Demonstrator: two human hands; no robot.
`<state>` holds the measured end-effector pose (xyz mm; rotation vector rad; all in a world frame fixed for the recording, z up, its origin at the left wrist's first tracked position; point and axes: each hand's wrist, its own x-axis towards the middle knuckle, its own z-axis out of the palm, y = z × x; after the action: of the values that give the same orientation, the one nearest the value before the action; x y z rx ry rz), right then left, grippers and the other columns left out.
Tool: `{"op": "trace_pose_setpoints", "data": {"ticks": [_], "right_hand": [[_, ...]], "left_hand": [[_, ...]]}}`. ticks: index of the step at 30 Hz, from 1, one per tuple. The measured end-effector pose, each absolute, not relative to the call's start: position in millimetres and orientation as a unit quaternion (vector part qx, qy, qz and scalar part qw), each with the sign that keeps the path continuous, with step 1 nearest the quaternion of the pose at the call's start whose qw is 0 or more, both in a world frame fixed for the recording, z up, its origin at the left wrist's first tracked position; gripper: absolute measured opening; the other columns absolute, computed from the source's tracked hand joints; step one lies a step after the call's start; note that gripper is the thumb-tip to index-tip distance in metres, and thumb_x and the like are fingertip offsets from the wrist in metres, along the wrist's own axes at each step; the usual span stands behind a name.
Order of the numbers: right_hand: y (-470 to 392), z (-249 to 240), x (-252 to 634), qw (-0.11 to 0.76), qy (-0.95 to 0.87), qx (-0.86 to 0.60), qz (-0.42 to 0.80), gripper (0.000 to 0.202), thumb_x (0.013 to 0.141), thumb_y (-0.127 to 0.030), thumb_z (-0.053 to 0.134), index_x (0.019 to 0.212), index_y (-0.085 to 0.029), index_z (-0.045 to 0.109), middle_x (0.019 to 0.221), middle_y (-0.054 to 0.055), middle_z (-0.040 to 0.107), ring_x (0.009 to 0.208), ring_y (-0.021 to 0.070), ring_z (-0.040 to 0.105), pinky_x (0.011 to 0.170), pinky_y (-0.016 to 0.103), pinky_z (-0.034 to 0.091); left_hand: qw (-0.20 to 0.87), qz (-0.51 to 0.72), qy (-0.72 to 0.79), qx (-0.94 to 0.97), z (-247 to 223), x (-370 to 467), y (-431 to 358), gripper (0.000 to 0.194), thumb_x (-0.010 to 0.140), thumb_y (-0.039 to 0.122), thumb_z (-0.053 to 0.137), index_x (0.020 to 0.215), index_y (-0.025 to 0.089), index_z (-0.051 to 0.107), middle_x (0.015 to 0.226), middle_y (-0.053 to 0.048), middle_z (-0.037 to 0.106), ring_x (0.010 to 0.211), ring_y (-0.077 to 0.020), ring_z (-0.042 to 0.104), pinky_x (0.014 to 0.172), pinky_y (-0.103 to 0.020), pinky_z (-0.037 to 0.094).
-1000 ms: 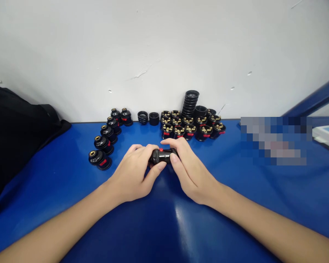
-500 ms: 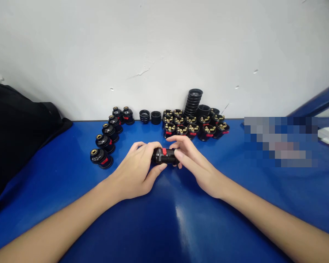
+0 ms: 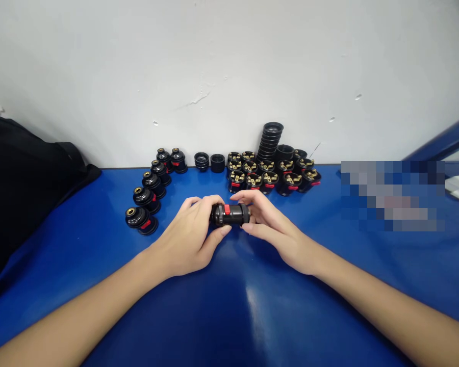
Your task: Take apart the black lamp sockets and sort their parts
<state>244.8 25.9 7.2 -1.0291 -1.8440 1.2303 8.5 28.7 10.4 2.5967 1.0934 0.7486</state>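
Observation:
A black lamp holder [image 3: 235, 214] with a red switch lies sideways between my hands, just above the blue table. My left hand [image 3: 197, 232] is closed round its left end, the thumb along the lower side. Round the ribbed ring at the right end curl the fingers of my right hand [image 3: 270, 227], with the thumb tip at the ring's lower edge. Both palms hide parts of the holder's ends. Beyond my hands stand several open socket bodies [image 3: 270, 182] with brass contacts and red switches.
Several closed lamp holders [image 3: 141, 220] stand in a slanting line at left. Black threaded rings [image 3: 201, 162] and a tall leaning stack of rings [image 3: 271, 142] are by the white wall. Black cloth [image 3: 26, 188] covers the left side; a blurred patch [image 3: 398, 196] lies at right.
My right thumb has slid off the front of the lamp holder to its lower edge, uncovering the ribbed ring. My left hand keeps its grip, and the holder has barely shifted.

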Motion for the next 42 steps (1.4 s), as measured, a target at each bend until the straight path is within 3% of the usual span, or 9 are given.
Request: {"op": "trace_pose_setpoints", "data": {"ticks": [9,12,16,20,24,28,32,36,42], "right_hand": [[24.3,6.4,243.8,0.339,-0.713,-0.397,0.468,0.037,0.107,-0.044,0.056,0.140,-0.027,0.050,0.110,0.004,0.061,0.094,0.0213,0.058,0.085,0.038,0.050],[24.9,6.9,243.6,0.332,-0.700,-0.414,0.478,0.035,0.113,-0.050,0.042,0.133,-0.026,0.056,0.097,0.003,0.061,0.089,0.0213,0.058,0.084,0.039,0.049],[26.3,5.3,244.7,0.343,-0.712,-0.387,0.476,0.040,0.106,-0.045,0.059,0.139,-0.026,0.050,0.113,0.005,0.060,0.094,0.0209,0.057,0.084,0.037,0.050],[25.4,5.2,244.9,0.334,-0.705,-0.402,0.479,0.033,0.112,-0.050,0.046,0.132,-0.026,0.054,0.099,0.003,0.061,0.090,0.0209,0.058,0.081,0.037,0.050],[22.9,8.8,243.5,0.305,-0.734,-0.396,0.460,0.041,0.107,-0.045,0.058,0.142,-0.028,0.047,0.116,0.005,0.062,0.091,0.0201,0.057,0.084,0.038,0.052],[23.2,9.3,243.0,0.302,-0.717,-0.423,0.464,0.036,0.113,-0.053,0.041,0.136,-0.028,0.052,0.101,0.004,0.063,0.088,0.0212,0.058,0.081,0.039,0.051],[24.7,6.1,244.9,0.328,-0.722,-0.393,0.465,0.039,0.106,-0.045,0.058,0.139,-0.027,0.049,0.113,0.005,0.062,0.092,0.0199,0.058,0.084,0.037,0.052],[25.8,4.2,245.0,0.329,-0.711,-0.404,0.472,0.031,0.111,-0.050,0.047,0.130,-0.027,0.055,0.098,0.003,0.063,0.088,0.0200,0.059,0.081,0.037,0.051],[25.6,5.8,243.4,0.331,-0.722,-0.395,0.461,0.037,0.106,-0.045,0.059,0.136,-0.025,0.050,0.109,0.005,0.063,0.089,0.0192,0.058,0.083,0.036,0.051]], "left_hand": [[0.120,0.247,0.381,0.883,11.2,8.1,28.8,0.025,0.106,0.029,0.053,0.129,0.022,0.044,0.117,-0.010,0.070,0.099,-0.0270,0.069,0.095,-0.047,0.051],[0.123,0.248,0.378,0.883,10.8,8.1,28.6,0.024,0.107,0.029,0.052,0.128,0.021,0.044,0.118,-0.010,0.070,0.101,-0.0269,0.069,0.096,-0.046,0.050],[0.123,0.247,0.379,0.883,10.5,7.8,29.0,0.024,0.107,0.029,0.052,0.128,0.022,0.045,0.117,-0.010,0.070,0.100,-0.0275,0.068,0.095,-0.046,0.050],[0.120,0.246,0.376,0.885,11.5,7.7,29.5,0.022,0.107,0.028,0.051,0.127,0.022,0.045,0.118,-0.009,0.070,0.100,-0.0270,0.068,0.096,-0.046,0.050],[0.116,0.245,0.378,0.885,12.9,9.0,29.5,0.022,0.107,0.028,0.051,0.127,0.021,0.044,0.115,-0.010,0.070,0.099,-0.0276,0.068,0.095,-0.047,0.050],[0.118,0.245,0.376,0.886,13.2,9.6,29.8,0.022,0.106,0.026,0.053,0.126,0.021,0.044,0.117,-0.010,0.070,0.100,-0.0277,0.069,0.096,-0.047,0.050],[0.118,0.243,0.376,0.886,12.9,8.7,30.4,0.023,0.106,0.027,0.052,0.127,0.021,0.044,0.118,-0.011,0.070,0.101,-0.0282,0.068,0.096,-0.047,0.050],[0.117,0.242,0.377,0.886,12.4,8.4,30.8,0.023,0.106,0.027,0.053,0.127,0.021,0.044,0.118,-0.011,0.070,0.101,-0.0281,0.068,0.097,-0.048,0.050],[0.114,0.243,0.382,0.885,12.0,8.5,30.3,0.024,0.106,0.028,0.053,0.128,0.021,0.044,0.117,-0.011,0.070,0.101,-0.0284,0.068,0.096,-0.047,0.050]]}}
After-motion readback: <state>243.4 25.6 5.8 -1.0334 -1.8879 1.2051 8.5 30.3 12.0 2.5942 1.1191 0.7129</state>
